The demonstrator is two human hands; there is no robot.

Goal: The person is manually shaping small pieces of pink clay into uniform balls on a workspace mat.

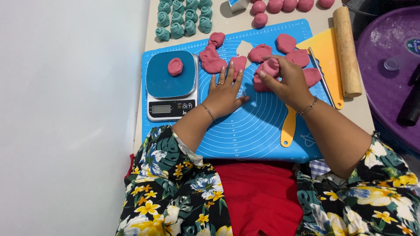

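The right hand (286,78) has its fingers curled round a soft pink lump of dough (269,67), pinching it where it joins a larger pink mass lying on the blue silicone pastry mat (262,126). The left hand (225,94) lies flat, fingers spread, pressed on the mat just left of it, holding nothing. This looks like portioning: a piece is being pulled off, which calls for a clean twist or tear while the flat hand steadies the mat.

Around the hands lie more torn pink pieces, matte and pliable with ragged edges. To the left, a small digital kitchen scale (170,85) carries one flattened pink disc (175,66). Farther off sit teal rose-shaped dough pieces (181,17) and smooth pink dough balls (280,6). On the right, a yellow plastic scraper (326,52) and a wooden rolling pin (347,50) rest on the bench (356,109).
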